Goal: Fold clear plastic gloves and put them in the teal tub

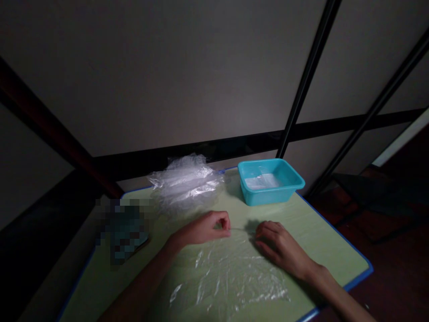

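A clear plastic sheet lies flat on the pale green table, close to me. My left hand rests at the sheet's far edge with its fingertips pinched on that edge. My right hand lies on the sheet's far right part, fingers curled down against the plastic. Both forearms reach in from the bottom of the view.
A crumpled pile of clear plastic sits at the table's far edge. A turquoise tub with something pale inside stands at the far right corner. A blurred dark object lies at the left. A wall and dark bars rise behind.
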A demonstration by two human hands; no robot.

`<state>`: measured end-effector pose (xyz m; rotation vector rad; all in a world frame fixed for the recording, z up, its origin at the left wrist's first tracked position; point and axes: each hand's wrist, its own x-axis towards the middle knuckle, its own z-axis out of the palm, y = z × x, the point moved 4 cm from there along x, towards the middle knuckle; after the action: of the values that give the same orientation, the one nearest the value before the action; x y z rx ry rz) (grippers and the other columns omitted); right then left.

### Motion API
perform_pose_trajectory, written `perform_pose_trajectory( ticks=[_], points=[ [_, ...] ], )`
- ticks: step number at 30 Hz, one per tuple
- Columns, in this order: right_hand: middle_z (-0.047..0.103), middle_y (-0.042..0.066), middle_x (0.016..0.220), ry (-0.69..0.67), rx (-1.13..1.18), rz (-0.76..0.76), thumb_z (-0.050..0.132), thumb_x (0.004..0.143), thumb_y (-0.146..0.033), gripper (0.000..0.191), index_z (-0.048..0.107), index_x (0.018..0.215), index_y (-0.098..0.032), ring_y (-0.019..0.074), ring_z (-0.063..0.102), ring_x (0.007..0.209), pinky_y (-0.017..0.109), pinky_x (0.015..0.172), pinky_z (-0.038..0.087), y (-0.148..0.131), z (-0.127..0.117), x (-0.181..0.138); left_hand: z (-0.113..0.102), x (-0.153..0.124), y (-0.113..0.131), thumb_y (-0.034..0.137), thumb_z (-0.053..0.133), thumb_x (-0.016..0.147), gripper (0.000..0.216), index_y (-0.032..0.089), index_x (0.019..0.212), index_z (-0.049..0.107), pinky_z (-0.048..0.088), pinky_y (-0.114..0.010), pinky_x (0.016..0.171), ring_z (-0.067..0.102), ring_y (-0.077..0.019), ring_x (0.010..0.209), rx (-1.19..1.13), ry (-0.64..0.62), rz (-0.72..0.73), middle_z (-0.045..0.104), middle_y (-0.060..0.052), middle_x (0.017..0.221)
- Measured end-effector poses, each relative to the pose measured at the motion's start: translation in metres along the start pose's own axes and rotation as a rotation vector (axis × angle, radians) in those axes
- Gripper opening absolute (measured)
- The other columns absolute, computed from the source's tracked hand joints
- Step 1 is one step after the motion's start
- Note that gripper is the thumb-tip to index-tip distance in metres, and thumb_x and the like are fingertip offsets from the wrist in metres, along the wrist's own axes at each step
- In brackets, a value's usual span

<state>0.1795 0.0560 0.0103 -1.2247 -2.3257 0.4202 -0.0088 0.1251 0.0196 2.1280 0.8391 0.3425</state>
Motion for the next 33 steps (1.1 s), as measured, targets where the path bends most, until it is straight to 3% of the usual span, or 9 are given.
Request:
perform_pose_trajectory(
  ticks=[3, 4, 6, 9, 11, 13, 17, 26, 33],
  points=[
    [0.059, 0.005, 0.084, 0.011, -0.029, 0.037, 0.043, 0.084, -0.019, 0.012, 0.055, 0.089, -0.018, 0.0183, 0.055, 0.08, 0.035, 0.074, 0.044, -0.003, -0.002, -0.009, 0.008, -0.016, 0.005, 0.024, 0.057, 0.075, 0.008, 0.016, 0.076, 0.056, 0.043, -0.022, 0.065, 0.058, -0.0138, 0.072, -0.01, -0.18, -0.041, 0.062, 0.001, 0.076],
    [0.06, 0.006, 0.085, 0.029, -0.033, 0.062, 0.043, 0.085, -0.019, 0.014, 0.054, 0.091, -0.017, 0.0186, 0.056, 0.081, 0.035, 0.075, 0.045, -0.004, -0.002, -0.011, 0.01, -0.019, 0.007, 0.025, 0.056, 0.077, 0.009, 0.016, 0.077, 0.057, 0.044, -0.022, 0.065, 0.058, -0.0139, 0.072, 0.011, -0.187, -0.054, 0.062, 0.001, 0.076],
    [0.061, 0.009, 0.095, 0.066, -0.051, 0.104, 0.041, 0.086, -0.021, 0.019, 0.053, 0.1, -0.016, 0.0195, 0.056, 0.088, 0.036, 0.079, 0.045, -0.008, -0.002, -0.013, 0.014, -0.022, 0.012, 0.025, 0.051, 0.08, 0.011, 0.017, 0.083, 0.057, 0.045, -0.024, 0.071, 0.059, -0.0148, 0.078, 0.108, -0.063, -0.056, 0.063, -0.002, 0.083],
    [0.05, 0.013, 0.122, 0.043, -0.147, 0.082, 0.039, 0.087, -0.024, 0.037, 0.042, 0.122, -0.013, 0.0222, 0.046, 0.111, 0.042, 0.095, 0.036, -0.02, 0.01, -0.009, 0.026, -0.021, 0.02, 0.024, 0.04, 0.086, 0.028, 0.017, 0.112, 0.049, 0.036, -0.031, 0.093, 0.047, -0.0179, 0.11, 0.368, 0.174, -0.007, 0.052, -0.008, 0.121],
    [0.033, 0.014, 0.136, -0.003, -0.226, 0.037, 0.038, 0.088, -0.031, 0.051, 0.027, 0.133, -0.011, 0.0242, 0.031, 0.124, 0.046, 0.102, 0.026, -0.029, 0.025, -0.004, 0.044, -0.019, 0.021, 0.026, 0.038, 0.087, 0.042, 0.014, 0.127, 0.034, 0.026, -0.034, 0.102, 0.03, -0.0192, 0.125, 0.542, 0.156, 0.032, 0.034, -0.01, 0.137],
    [0.023, 0.013, 0.14, -0.03, -0.273, 0.01, 0.037, 0.088, -0.038, 0.059, 0.018, 0.137, -0.01, 0.0249, 0.021, 0.128, 0.047, 0.103, 0.022, -0.033, 0.04, -0.002, 0.06, -0.018, 0.017, 0.029, 0.039, 0.087, 0.05, 0.01, 0.131, 0.028, 0.023, -0.035, 0.104, 0.022, -0.0205, 0.129, 0.678, 0.106, 0.049, 0.027, -0.012, 0.14],
    [0.019, 0.014, 0.141, -0.053, -0.334, 0.001, 0.033, 0.087, -0.046, 0.065, 0.014, 0.137, -0.009, 0.0249, 0.017, 0.129, 0.048, 0.104, 0.019, -0.027, 0.053, -0.006, 0.073, -0.02, 0.005, 0.03, 0.038, 0.086, 0.055, 0.009, 0.134, 0.022, 0.019, -0.035, 0.105, 0.014, -0.0204, 0.131, 0.829, 0.115, 0.069, 0.022, -0.012, 0.142],
    [0.017, 0.01, 0.142, -0.099, -0.413, 0.138, 0.031, 0.088, -0.048, 0.065, 0.004, 0.139, -0.018, 0.0243, 0.019, 0.129, 0.053, 0.101, 0.016, 0.018, 0.025, -0.051, 0.072, -0.021, 0.003, 0.036, 0.031, 0.088, 0.056, 0.01, 0.136, 0.015, 0.015, -0.033, 0.106, 0.009, -0.0188, 0.131, 0.86, 0.106, 0.067, 0.015, -0.009, 0.144],
    [0.015, 0.008, 0.143, 0.029, -0.332, 0.274, 0.028, 0.09, -0.039, 0.057, 0.003, 0.139, -0.023, 0.0223, 0.014, 0.13, 0.054, 0.102, 0.016, 0.032, 0.01, -0.063, 0.071, -0.015, 0.001, 0.037, 0.029, 0.089, 0.055, 0.009, 0.135, 0.019, 0.015, -0.034, 0.106, 0.011, -0.0193, 0.131, 0.851, 0.119, 0.009, 0.017, -0.01, 0.143]
  ],
)
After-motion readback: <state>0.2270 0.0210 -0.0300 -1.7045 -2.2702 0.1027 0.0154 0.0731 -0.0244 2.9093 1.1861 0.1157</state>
